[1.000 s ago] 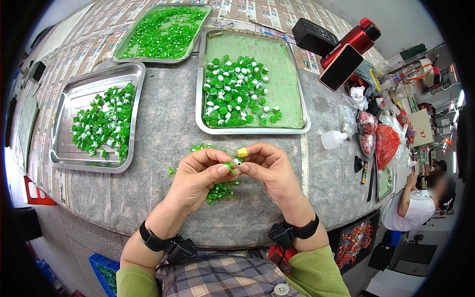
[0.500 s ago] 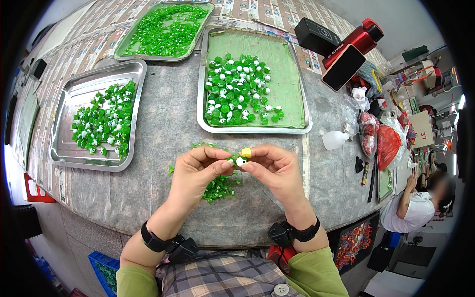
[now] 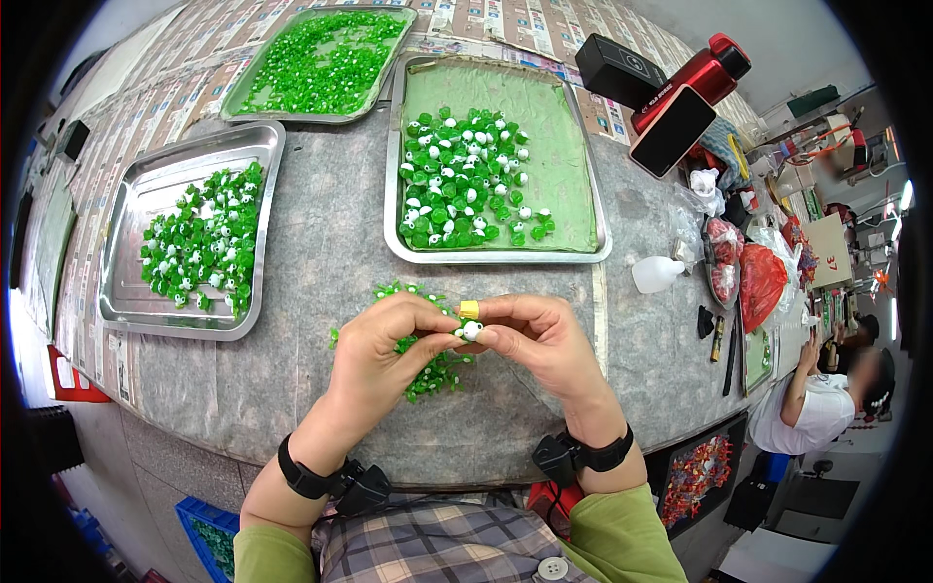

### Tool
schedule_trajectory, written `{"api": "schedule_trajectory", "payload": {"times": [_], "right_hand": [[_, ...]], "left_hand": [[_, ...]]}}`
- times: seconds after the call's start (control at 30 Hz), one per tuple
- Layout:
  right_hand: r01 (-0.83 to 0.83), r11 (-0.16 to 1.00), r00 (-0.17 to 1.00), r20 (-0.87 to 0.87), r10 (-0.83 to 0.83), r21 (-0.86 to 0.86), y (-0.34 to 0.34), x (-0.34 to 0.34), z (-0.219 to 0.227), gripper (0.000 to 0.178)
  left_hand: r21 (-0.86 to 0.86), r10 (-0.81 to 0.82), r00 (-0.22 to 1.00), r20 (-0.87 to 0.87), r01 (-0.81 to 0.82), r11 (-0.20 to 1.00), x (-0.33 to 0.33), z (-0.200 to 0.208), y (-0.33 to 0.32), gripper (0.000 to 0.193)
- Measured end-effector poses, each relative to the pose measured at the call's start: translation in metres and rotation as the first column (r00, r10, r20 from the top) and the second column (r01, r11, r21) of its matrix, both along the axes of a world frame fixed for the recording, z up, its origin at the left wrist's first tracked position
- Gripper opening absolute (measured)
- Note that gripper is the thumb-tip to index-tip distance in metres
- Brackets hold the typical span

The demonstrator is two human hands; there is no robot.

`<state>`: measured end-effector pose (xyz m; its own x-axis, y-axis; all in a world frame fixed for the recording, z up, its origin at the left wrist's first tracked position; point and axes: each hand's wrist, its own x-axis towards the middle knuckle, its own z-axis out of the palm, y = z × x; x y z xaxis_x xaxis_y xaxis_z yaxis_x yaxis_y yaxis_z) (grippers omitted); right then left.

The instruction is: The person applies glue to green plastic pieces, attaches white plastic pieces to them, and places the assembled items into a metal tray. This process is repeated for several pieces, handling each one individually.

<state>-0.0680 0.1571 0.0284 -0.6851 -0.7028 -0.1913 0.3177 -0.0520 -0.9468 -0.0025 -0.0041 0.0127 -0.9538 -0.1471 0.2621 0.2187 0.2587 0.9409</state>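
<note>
Between my two hands is a small green piece with a white, dark-spotted ball [image 3: 472, 331] on it. My left hand [image 3: 381, 348] is closed, its thumb and index finger pinching the piece from the left. From the other side my right hand [image 3: 544, 342] pinches the white ball; one of its fingertips wears a yellow wrap [image 3: 468, 309]. The fingers hide part of the piece. Beneath and behind my left hand lies a loose pile of small green parts [image 3: 434, 377] on the grey table cover.
A metal tray [image 3: 505, 257] with green-and-white pieces stands ahead, another tray [image 3: 185, 328] at left. A third tray [image 3: 229, 105] of tiny green parts is farther back. At right are a phone [image 3: 673, 131], a red bottle [image 3: 695, 83], a white squeeze bottle [image 3: 657, 274] and red bags [image 3: 763, 282].
My hands have shifted slightly, and the piece sits a little lower. The white ball appears turned, and the fingertips are closer around it.
</note>
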Motion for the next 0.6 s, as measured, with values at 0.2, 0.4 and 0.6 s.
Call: {"api": "schedule_trajectory", "payload": {"times": [0.2,0.4,0.6], "right_hand": [[-0.025,1.0,0.998,0.063,0.025,-0.004,0.0,-0.001,-0.004,0.024],[0.018,1.0,0.995,0.098,-0.017,-0.009,-0.006,-0.002,-0.005,0.022],[0.188,0.95,0.939,-0.329,-0.099,0.25,0.012,-0.017,-0.016,0.014]], "left_hand": [[-0.122,0.012,0.997,-0.072,-0.021,0.992,0.0,0.002,0.002,0.012],[-0.114,0.051,0.997,-0.064,-0.059,0.992,0.0,-0.003,0.0,0.013],[0.837,0.278,0.96,-0.024,-0.133,0.531,-0.007,-0.01,-0.043,0.018]]}}
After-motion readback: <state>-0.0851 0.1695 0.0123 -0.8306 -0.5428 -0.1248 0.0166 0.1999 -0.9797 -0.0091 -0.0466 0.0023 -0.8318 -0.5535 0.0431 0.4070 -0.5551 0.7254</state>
